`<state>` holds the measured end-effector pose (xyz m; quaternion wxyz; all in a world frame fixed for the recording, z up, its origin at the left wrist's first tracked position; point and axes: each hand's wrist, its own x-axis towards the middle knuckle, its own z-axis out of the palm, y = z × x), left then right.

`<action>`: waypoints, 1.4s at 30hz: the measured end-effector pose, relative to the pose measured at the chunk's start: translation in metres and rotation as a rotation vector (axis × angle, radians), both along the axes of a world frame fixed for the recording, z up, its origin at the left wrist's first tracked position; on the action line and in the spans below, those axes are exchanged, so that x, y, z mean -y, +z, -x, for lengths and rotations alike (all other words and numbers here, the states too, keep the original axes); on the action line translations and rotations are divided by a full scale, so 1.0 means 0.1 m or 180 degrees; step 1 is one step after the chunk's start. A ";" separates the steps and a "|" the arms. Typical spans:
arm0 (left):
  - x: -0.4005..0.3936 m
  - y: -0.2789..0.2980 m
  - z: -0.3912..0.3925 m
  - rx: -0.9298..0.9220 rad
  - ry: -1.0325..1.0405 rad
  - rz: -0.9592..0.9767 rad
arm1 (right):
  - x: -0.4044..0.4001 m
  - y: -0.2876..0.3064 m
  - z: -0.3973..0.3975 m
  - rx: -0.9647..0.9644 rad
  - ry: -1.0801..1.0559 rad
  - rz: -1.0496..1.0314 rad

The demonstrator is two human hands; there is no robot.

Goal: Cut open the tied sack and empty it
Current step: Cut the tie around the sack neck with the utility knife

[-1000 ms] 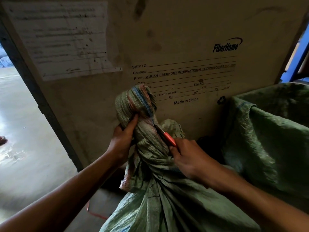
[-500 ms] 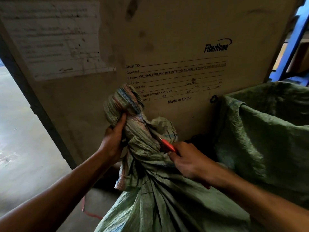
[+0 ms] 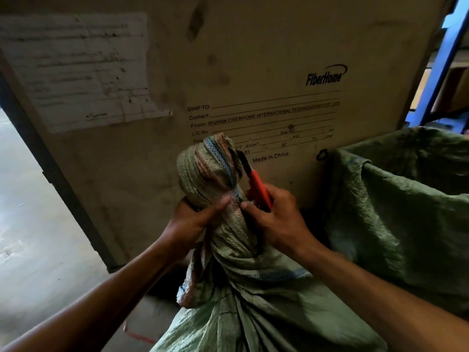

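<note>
- The green woven sack (image 3: pixel 253 308) stands at the bottom centre, in front of a large cardboard carton (image 3: pixel 228 72); its lower body runs off the bottom edge, so what it rests on cannot be seen.
- Its neck is twisted into a tied knot (image 3: pixel 208 171) with blue and pink stripes, held up against the carton's printed text and covering part of it.
- The left hand (image 3: pixel 193 224) grips the neck just under the knot, fingers curled round the cloth; the fingertips on the far side are hidden.
- The right hand (image 3: pixel 276 219) grips an orange-handled cutter (image 3: pixel 257 186), fingers wrapped round the handle. The lower part of the handle is buried in the palm.
- The cutter's dark tip lies against the right side of the knot; the blade is too dark to make out, and whether it has entered the cloth cannot be told.
- A second green sack (image 3: pixel 406 212), open-mouthed, stands to the right, cut off by the frame.
- A worn paper label (image 3: pixel 76 72) on the carton is illegible.
- A blue metal upright (image 3: pixel 441 59) shows at the top right, partly out of view.
</note>
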<state>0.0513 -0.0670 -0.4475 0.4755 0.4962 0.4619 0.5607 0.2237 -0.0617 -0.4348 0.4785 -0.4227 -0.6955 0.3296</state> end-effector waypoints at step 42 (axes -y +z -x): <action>-0.23 0.31 0.06 -0.0772 0.0413 0.0073 | 0.04 0.23 -0.20 -0.0477 -0.0332 0.0869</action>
